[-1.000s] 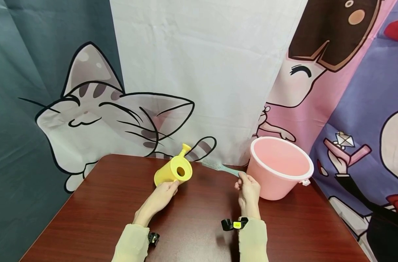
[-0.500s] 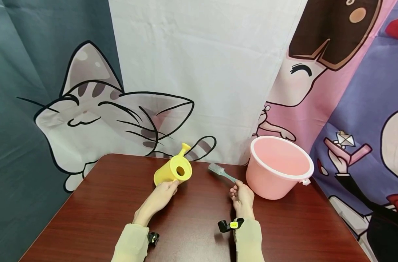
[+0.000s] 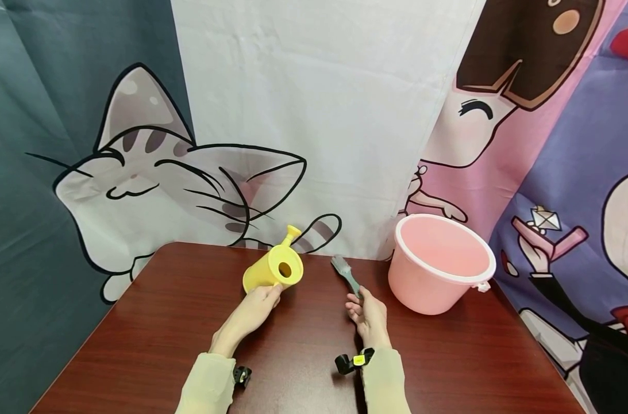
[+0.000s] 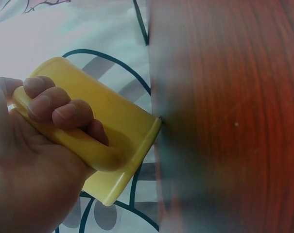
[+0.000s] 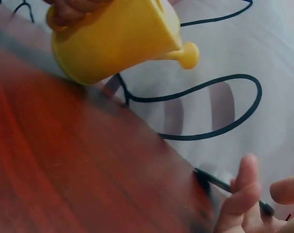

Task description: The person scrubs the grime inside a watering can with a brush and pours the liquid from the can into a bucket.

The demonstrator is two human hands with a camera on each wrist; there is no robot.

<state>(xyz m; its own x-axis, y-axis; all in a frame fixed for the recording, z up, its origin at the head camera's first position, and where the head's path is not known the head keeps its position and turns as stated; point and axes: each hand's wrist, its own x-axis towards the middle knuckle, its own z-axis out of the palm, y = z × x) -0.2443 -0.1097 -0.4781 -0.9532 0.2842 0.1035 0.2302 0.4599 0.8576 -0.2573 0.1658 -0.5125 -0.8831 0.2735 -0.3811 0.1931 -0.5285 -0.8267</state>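
My left hand grips the handle of a yellow watering can. In the left wrist view its fingers curl around that handle, and the can is tilted with its base rim toward the table. The spout points up and away in the head view. To the right, my right hand holds the handle end of a grey-green brush, whose bristled head points toward the back edge. In the right wrist view the thin dark brush handle passes between fingers and thumb, partly hidden by the fingers.
A pink bucket with a pale rim stands at the back right of the brown table. Right behind the table hangs a printed cloth with cartoon figures.
My right hand has moved left and toward me, away from the bucket, carrying the brush, which has turned from nearly sideways to pointing more away. The left hand and watering can stay put.
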